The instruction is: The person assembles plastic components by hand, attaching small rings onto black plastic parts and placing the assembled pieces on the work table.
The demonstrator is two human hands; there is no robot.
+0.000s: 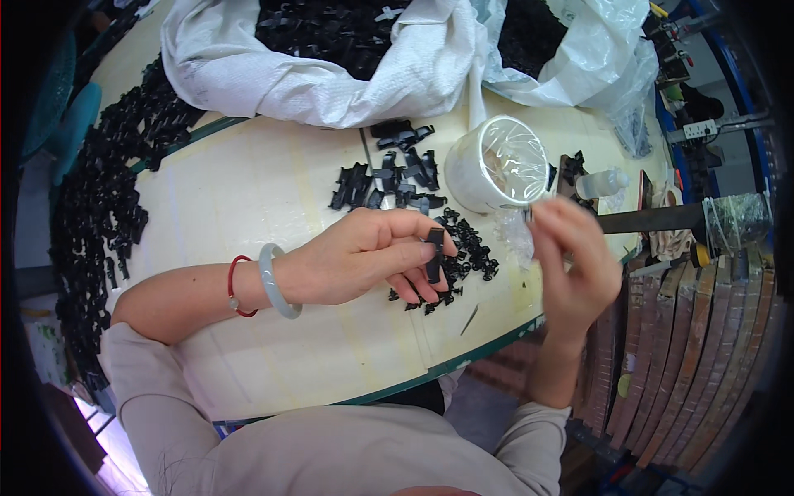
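My left hand (pixel 372 256) pinches a small black plastic part (pixel 433 252) upright between thumb and fingers, just above the cream table (pixel 273 190). On that wrist sit a pale bangle and a red cord. My right hand (pixel 571 264) is raised beside it, fingertips pinched near a bit of clear film; whether it grips something is unclear. A loose pile of small black clips (pixel 467 252) lies under and between the hands. Bigger black parts (pixel 389 178) lie a little farther back.
A white tub lined with clear plastic (pixel 499 163) stands behind the hands. White sacks of black parts (pixel 331 58) fill the far side. A long heap of black parts (pixel 107 190) runs along the left. Stacked brown trays (pixel 695 355) stand right of the table edge.
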